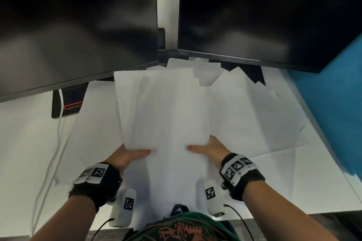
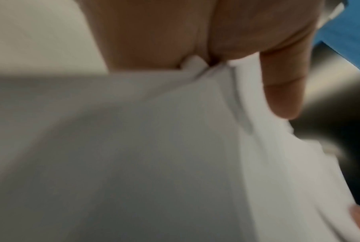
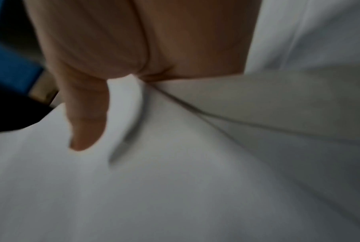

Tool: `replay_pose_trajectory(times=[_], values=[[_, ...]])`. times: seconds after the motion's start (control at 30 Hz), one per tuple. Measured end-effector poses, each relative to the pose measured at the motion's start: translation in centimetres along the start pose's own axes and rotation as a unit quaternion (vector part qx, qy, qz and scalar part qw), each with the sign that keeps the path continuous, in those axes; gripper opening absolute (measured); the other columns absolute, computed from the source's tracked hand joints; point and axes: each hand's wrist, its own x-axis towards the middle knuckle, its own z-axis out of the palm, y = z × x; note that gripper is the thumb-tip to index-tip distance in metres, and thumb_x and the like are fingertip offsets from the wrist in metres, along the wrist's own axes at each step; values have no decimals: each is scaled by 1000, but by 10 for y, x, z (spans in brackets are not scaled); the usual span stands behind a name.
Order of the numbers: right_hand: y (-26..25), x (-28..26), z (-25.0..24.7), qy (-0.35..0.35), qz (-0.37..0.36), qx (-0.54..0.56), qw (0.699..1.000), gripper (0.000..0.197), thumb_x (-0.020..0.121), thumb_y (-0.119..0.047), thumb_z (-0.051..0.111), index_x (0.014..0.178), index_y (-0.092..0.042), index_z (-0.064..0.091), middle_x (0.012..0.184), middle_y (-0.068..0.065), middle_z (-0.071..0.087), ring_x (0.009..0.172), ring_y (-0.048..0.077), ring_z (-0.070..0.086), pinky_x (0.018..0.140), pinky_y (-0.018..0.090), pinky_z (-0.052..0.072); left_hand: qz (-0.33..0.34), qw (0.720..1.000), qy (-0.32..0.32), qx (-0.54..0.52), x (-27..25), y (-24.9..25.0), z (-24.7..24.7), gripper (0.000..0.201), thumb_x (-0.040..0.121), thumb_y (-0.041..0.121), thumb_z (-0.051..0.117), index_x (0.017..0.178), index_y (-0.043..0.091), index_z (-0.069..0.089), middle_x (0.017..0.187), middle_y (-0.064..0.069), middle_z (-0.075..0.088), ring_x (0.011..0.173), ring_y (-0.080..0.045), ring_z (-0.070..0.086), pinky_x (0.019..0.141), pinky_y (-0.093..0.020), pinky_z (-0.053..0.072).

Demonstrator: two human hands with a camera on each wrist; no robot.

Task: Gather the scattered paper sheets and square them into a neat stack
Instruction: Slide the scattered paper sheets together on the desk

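A loose bundle of white paper sheets (image 1: 164,107) is lifted off the desk in front of me, its top edge uneven. My left hand (image 1: 129,155) pinches its lower left edge, thumb on top and fingers hidden beneath. My right hand (image 1: 205,149) pinches the lower right edge the same way. In the left wrist view the left thumb (image 2: 282,91) lies on the sheets (image 2: 175,147). In the right wrist view the right thumb (image 3: 86,117) lies on the sheets (image 3: 195,163). More white sheets (image 1: 254,115) lie fanned on the desk to the right, some reaching under the monitors.
Two dark monitors (image 1: 74,25) (image 1: 264,15) stand close behind the paper. A black device with a red stripe (image 1: 67,103) and a white cable (image 1: 52,152) sit at left. A blue panel (image 1: 337,103) borders the white desk (image 1: 25,143) on the right.
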Motion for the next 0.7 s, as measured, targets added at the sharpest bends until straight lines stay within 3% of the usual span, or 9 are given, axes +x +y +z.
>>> replay_pose_trajectory(times=[0.1,0.17,0.2,0.27,0.37,0.4,0.47,0.6,0.7], values=[[-1,1,15,43,-7,-61,997,40,76,-21,74,112,-18,57,105,0,66,99,17,63,90,29,50,16,998,45,45,3,-4,5,46,57,15,74,99,2,65,77,-10,72,85,-34,64,88,-49,50],[-1,-2,10,161,-44,-84,982,37,80,-28,69,112,-15,55,95,-2,63,88,16,61,83,28,49,22,996,70,43,5,-11,-1,26,73,3,71,98,1,64,62,-2,72,79,-31,62,87,-47,48],[0,-4,1,251,-59,-87,962,41,81,-27,68,117,-14,53,97,0,61,86,17,59,83,29,48,18,996,76,44,6,-14,-5,16,79,-1,66,95,1,64,57,0,71,78,-31,61,86,-47,48],[6,-10,-24,430,-55,-77,898,53,81,-25,67,128,-13,45,118,11,53,98,27,54,92,36,44,8,995,90,35,7,-19,-10,8,82,-2,61,87,3,65,56,-1,71,79,-32,61,87,-48,47],[14,-27,-59,579,79,-47,810,75,79,-30,67,140,-14,28,140,23,33,122,41,41,104,44,35,2,995,94,31,8,-20,-11,7,80,0,64,84,6,67,62,-5,73,82,-35,63,87,-47,48],[13,-31,-66,596,110,-23,795,78,79,-31,67,142,-14,24,142,23,31,123,42,41,104,44,34,2,995,93,28,8,-20,-10,8,80,1,65,84,6,67,68,-9,73,84,-36,63,87,-48,49],[14,-27,-78,599,113,39,792,83,79,-28,67,144,-14,18,142,22,33,122,40,45,101,42,36,9,996,87,22,9,-20,-7,10,79,1,65,87,7,67,77,-13,71,84,-35,63,85,-46,49],[14,-10,-86,566,80,158,805,92,73,-21,71,145,-22,12,131,16,49,105,34,59,97,47,47,21,997,73,22,9,-19,-1,10,81,-2,61,84,6,66,57,-1,71,65,-28,63,70,-37,49],[10,-14,-93,504,99,124,849,58,85,-12,61,134,-10,32,121,14,54,93,22,51,96,41,46,28,997,72,16,6,-20,0,11,81,-4,60,82,5,66,55,-1,71,71,-28,60,70,-35,48]])
